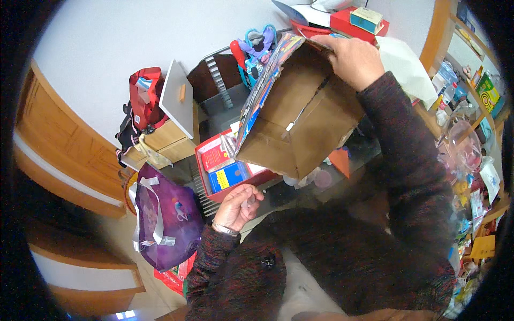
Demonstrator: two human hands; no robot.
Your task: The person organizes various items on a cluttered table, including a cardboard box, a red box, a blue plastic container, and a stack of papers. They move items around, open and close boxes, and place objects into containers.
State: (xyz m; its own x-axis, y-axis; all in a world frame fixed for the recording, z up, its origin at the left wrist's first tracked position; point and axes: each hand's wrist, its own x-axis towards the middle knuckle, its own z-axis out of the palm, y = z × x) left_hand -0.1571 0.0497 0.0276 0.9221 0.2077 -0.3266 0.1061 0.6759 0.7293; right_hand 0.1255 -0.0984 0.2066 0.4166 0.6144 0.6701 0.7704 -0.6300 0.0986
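Note:
My right hand grips the upper edge of a cardboard box. The box is tilted so that its bare brown inside faces me, and its outer side is covered in a colourful pattern. A small white piece lies inside, by a dark seam. My left hand is held low with its fingers curled; whether something small is between them I cannot tell. Just beyond it stands a red box holding a blue and yellow packet and a red packet. The cardboard box hides part of it.
A purple bag with pale handles stands at the left. Behind it are a wooden drawer unit and a red bag. Toys sit behind the cardboard box. Crowded shelves line the right side.

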